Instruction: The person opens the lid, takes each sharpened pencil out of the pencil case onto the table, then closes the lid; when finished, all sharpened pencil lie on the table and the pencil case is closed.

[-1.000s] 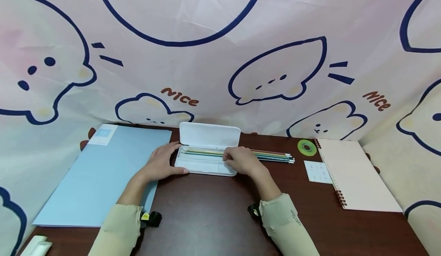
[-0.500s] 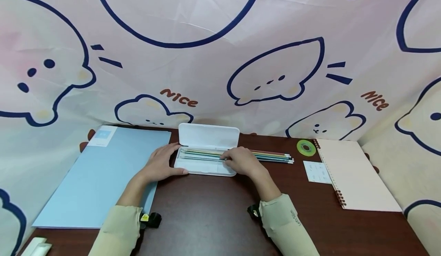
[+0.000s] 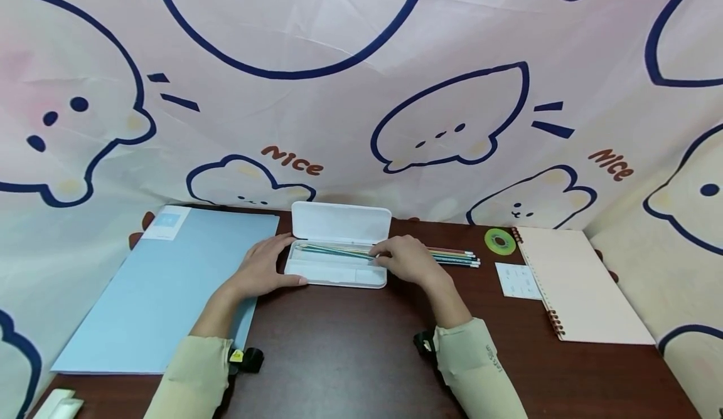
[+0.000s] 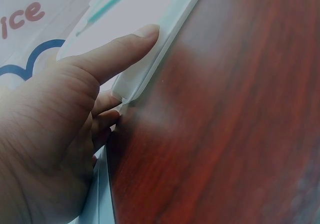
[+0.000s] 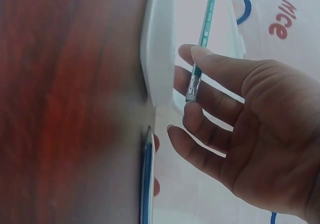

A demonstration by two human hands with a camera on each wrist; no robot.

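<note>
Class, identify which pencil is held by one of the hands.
The green pencil with a silver-banded end, pinched by the right hand at the open case; the pencils beside the case lie unheld on the table.

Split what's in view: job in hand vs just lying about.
In the job:
white pencil case, lid open, held by the left hand
green pencil, in the right hand's grip
loose pencils right of the case

Lying about, it seems:
blue folder
spiral notebook
small printed card
green disc
white object, lower left, unclear
</note>
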